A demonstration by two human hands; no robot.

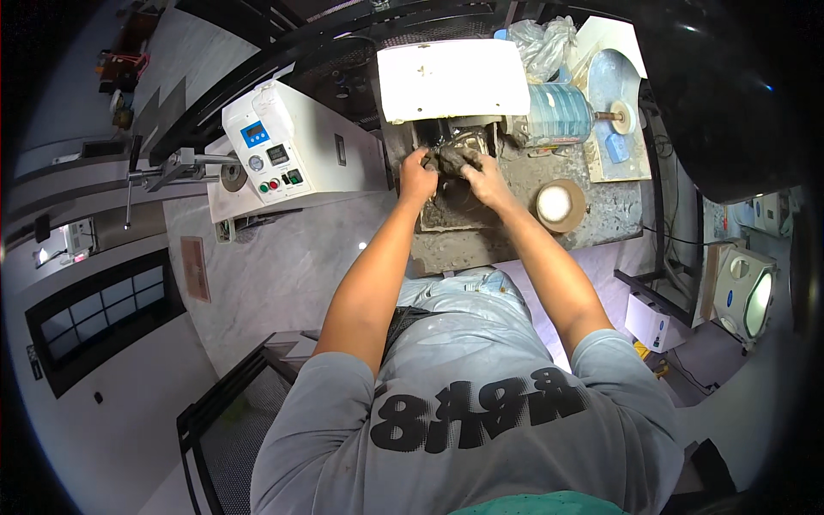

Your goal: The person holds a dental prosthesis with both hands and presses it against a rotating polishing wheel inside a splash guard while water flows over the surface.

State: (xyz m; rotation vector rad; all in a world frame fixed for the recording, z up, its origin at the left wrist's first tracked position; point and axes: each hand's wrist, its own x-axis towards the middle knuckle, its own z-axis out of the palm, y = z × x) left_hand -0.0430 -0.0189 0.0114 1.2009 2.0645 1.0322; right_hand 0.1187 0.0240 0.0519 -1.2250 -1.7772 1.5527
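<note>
Both my hands meet on a dark, rough lump [450,158] at the back of a dusty grey workbench [601,215]. My left hand [416,176] grips the lump's left side. My right hand [485,178] grips its right side. The lump is held just under a white hood [452,79] of a bench machine, close to a dark metal part behind it. My forearms reach up from the lower edge over my grey shirt.
A white control box [287,146] with buttons and a small blue screen stands to the left. A round bowl with white contents [556,204] sits right of my hands. A blue ribbed water jug [558,113] and a crumpled plastic bag [542,43] lie behind.
</note>
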